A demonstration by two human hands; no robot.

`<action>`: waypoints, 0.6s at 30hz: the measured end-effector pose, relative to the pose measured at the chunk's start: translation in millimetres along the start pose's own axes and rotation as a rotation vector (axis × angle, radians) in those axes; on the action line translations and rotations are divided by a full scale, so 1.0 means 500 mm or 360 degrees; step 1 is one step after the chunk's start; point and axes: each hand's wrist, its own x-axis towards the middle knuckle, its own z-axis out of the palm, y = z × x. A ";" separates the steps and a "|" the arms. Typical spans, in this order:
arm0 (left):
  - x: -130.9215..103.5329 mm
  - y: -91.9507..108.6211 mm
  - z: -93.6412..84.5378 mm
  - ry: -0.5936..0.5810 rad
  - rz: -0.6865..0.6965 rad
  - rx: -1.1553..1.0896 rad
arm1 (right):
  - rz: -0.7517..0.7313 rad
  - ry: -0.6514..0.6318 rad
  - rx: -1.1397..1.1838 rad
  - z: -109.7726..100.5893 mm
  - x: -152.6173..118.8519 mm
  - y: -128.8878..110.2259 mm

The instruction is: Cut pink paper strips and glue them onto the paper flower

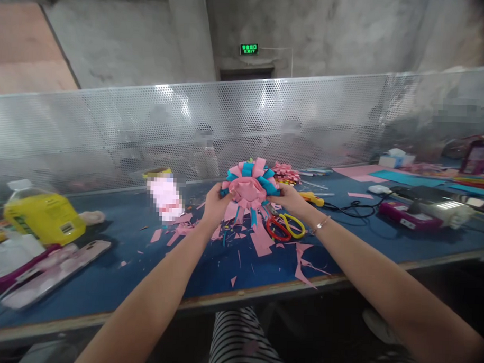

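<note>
A pink and blue paper rosette (pixel 247 189) is held up over the middle of the table, its looped strips fanned around a pink centre and several tails hanging below. My left hand (pixel 218 201) grips its left edge and my right hand (pixel 287 198) its right edge. Scissors with red and yellow handles (pixel 291 227) lie on the table just below my right hand. Pink paper scraps (pixel 261 240) are scattered beneath the rosette.
A lit phone (pixel 166 196) stands left of centre. A yellow liquid bottle (pixel 44 214) and a pink phone (pixel 56 275) are at the left. A yellow-handled tool (pixel 312 199), a magenta box (pixel 405 216) and coloured sheets (pixel 404 178) lie right. A perforated metal screen (pixel 244 123) closes the back.
</note>
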 end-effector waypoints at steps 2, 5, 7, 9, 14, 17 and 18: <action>-0.001 0.005 -0.001 -0.0062 0.0207 0.0107 | -0.0179 -0.0005 -0.0257 -0.004 -0.003 -0.006; -0.003 0.011 -0.009 -0.0080 0.0449 0.0262 | -0.0525 -0.0045 -0.0740 -0.007 -0.010 -0.020; -0.006 0.018 -0.014 -0.0056 0.0615 0.0369 | -0.0768 -0.0126 -0.1007 -0.005 -0.014 -0.028; -0.011 0.027 -0.016 -0.0016 0.0780 0.0452 | -0.0958 -0.0197 -0.1201 -0.001 -0.017 -0.033; -0.025 0.050 -0.005 0.0234 0.0891 0.0465 | -0.1146 -0.0175 -0.1448 0.012 -0.023 -0.034; -0.032 0.056 -0.001 0.0214 0.0915 0.0447 | -0.1147 -0.0231 -0.1544 0.015 -0.025 -0.038; -0.033 0.058 -0.001 0.0179 0.0924 0.0452 | -0.1144 -0.0251 -0.1572 0.016 -0.026 -0.040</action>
